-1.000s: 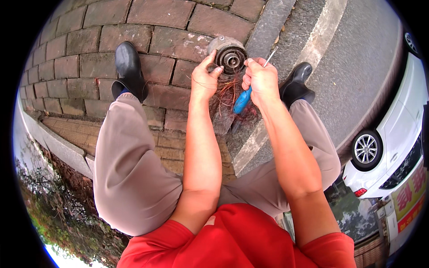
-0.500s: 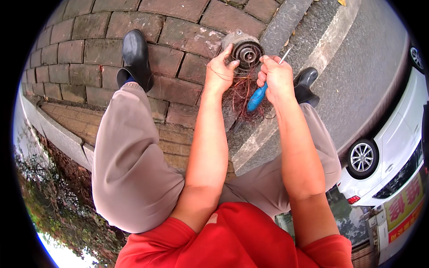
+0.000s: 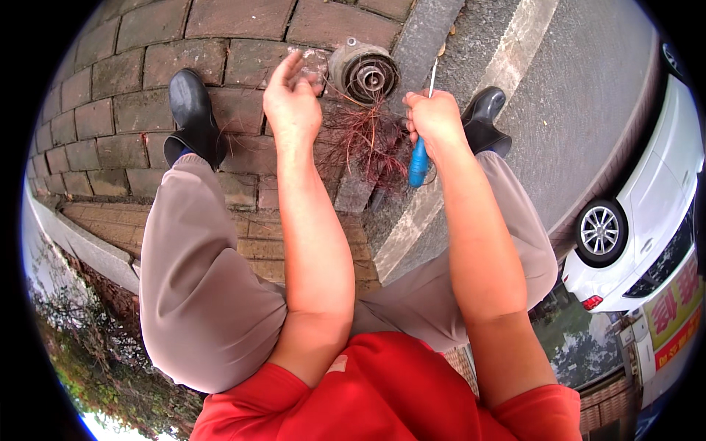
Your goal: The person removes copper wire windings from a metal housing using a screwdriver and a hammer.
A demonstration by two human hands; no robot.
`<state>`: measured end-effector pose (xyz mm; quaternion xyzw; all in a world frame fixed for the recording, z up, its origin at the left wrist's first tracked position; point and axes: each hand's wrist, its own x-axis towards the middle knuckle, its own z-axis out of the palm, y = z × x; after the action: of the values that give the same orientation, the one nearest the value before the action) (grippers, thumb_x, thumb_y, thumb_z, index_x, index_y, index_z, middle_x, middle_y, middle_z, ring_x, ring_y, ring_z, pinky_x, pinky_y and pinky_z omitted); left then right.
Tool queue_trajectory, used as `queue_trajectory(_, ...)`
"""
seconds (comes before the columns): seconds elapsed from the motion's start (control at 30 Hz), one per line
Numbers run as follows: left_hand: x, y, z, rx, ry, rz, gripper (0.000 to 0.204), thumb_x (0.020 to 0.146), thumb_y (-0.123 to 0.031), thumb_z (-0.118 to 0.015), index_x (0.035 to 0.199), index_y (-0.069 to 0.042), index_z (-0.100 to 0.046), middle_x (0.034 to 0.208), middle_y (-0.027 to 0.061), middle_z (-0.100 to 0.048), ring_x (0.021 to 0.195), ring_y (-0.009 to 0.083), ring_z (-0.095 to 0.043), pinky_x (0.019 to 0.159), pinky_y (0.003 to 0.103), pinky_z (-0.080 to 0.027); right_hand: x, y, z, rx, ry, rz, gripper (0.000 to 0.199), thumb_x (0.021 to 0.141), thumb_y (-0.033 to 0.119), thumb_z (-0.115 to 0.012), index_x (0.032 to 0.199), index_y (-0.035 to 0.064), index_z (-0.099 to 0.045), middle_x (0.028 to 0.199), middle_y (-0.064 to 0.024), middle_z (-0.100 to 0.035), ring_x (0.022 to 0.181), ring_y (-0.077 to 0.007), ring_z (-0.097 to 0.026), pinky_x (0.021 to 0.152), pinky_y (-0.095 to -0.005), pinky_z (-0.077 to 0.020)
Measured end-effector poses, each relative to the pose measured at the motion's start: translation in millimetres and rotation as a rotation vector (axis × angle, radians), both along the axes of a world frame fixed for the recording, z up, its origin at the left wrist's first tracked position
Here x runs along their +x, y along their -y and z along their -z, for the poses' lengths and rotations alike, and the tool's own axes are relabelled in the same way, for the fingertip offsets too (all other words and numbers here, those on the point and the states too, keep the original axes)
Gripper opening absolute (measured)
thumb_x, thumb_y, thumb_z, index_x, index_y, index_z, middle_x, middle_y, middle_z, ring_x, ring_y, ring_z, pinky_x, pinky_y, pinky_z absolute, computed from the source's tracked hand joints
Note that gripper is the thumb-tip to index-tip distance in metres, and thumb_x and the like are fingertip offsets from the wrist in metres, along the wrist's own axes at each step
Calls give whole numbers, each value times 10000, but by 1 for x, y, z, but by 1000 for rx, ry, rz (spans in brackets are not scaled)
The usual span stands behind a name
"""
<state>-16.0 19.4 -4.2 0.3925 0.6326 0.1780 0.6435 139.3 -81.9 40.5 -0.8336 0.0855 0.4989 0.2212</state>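
A round grey metal motor part (image 3: 363,71) rests on the paving near the kerb, its ringed inside facing me. Below it spreads a loose tangle of thin reddish copper wire (image 3: 371,140). To the left of the motor part, my left hand (image 3: 293,103) is raised with its fingers apart and nothing visible in them. My right hand (image 3: 435,117) grips a screwdriver (image 3: 418,163) on the other side. Its blue handle hangs below the fist, and the thin metal shaft points up and away from me. The motor part touches neither hand.
Brick paving (image 3: 243,18) lies on the left, bounded by a stone kerb (image 3: 426,33) and the grey road (image 3: 581,95). My dark boots (image 3: 193,110) stand either side of the motor part. A white car (image 3: 654,198) is at the right.
My left hand has let go of the motor part and moved left. My right hand has drawn away from it, with the screwdriver now more upright. The whole view has shifted a little.
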Motion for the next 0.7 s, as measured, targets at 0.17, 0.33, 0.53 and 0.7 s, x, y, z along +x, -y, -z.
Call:
queue_trajectory(0.17,41,7,-34,126,390,47,257,970,-123,-573,1151,52,-624,1087,133,-669,977,201,-658,845,300,-548,-3,-5,-6,50,-90,55,139,947,120,-553,949,-15,-585,685,-42,-560,534,-116,-491,436,-278,-384)
queue_trajectory(0.33,45,16,-26,32,-118,417,327,922,-257,-661,1032,51,-642,783,118,-679,668,146,-656,613,290,-532,4,-3,-10,231,-267,427,118,960,103,-531,933,-3,-575,804,-106,-644,592,-154,-532,489,-308,-417)
queue_trajectory(0.53,24,24,-9,408,-488,518,516,820,-164,-742,1268,11,-555,1169,189,-601,1040,306,-633,908,390,-514,5,-1,-5,225,-528,640,148,974,120,-510,905,9,-579,803,-90,-629,623,-158,-533,531,-308,-419)
queue_trajectory(0.7,27,49,26,257,-350,532,887,705,-235,-835,1464,-158,-383,1450,163,-437,1378,317,-369,1107,394,-374,-7,-1,0,94,-219,369,199,938,195,-571,838,25,-595,661,-49,-573,559,-154,-512,510,-288,-406)
